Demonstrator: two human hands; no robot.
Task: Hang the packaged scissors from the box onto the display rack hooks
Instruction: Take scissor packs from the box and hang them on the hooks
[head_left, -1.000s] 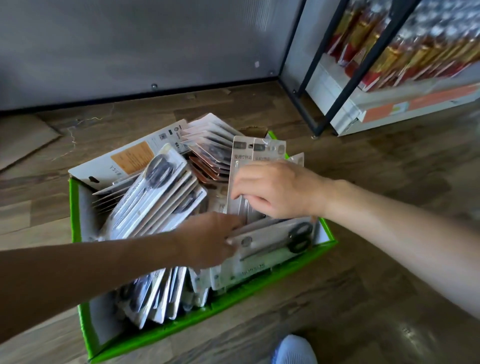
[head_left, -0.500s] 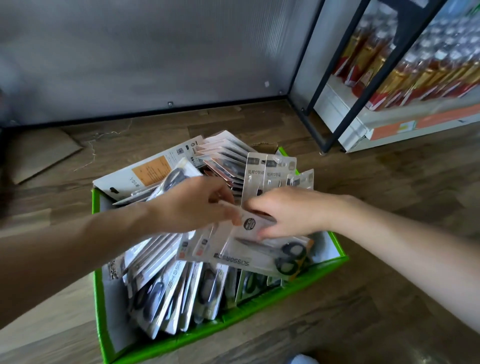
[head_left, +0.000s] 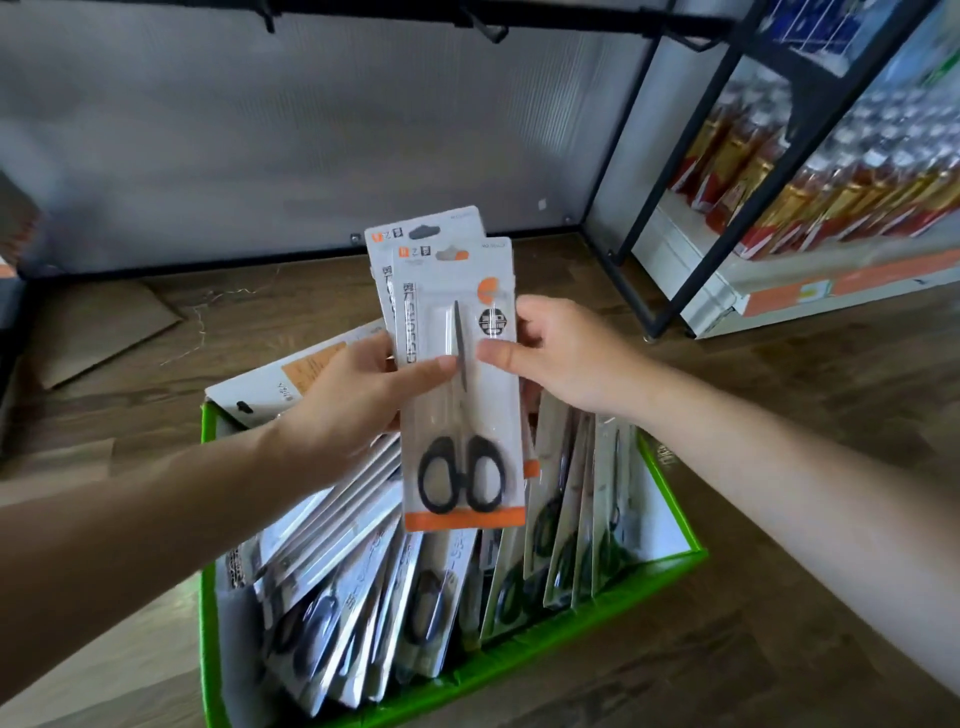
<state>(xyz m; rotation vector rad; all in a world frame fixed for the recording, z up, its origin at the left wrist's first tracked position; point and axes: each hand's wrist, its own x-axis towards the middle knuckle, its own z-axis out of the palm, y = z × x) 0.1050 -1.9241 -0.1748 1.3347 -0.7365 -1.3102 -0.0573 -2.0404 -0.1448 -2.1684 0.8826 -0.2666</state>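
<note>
Both hands hold a small stack of packaged scissors (head_left: 460, 374) upright above the green box (head_left: 670, 499). The left hand (head_left: 358, 395) has its grip clamped on the stack's left edge, thumb pressed on the front card. The right hand (head_left: 566, 353) has its grip clamped on the right edge, thumb on the front. At least two cards show, the rear one offset up and left of the front. The front card carries black-handled scissors, blades up. More packaged scissors (head_left: 363, 597) stand packed in the box below the stack, on the wooden floor (head_left: 779, 649). Above the box runs a black rack bar with hooks (head_left: 488, 31).
</note>
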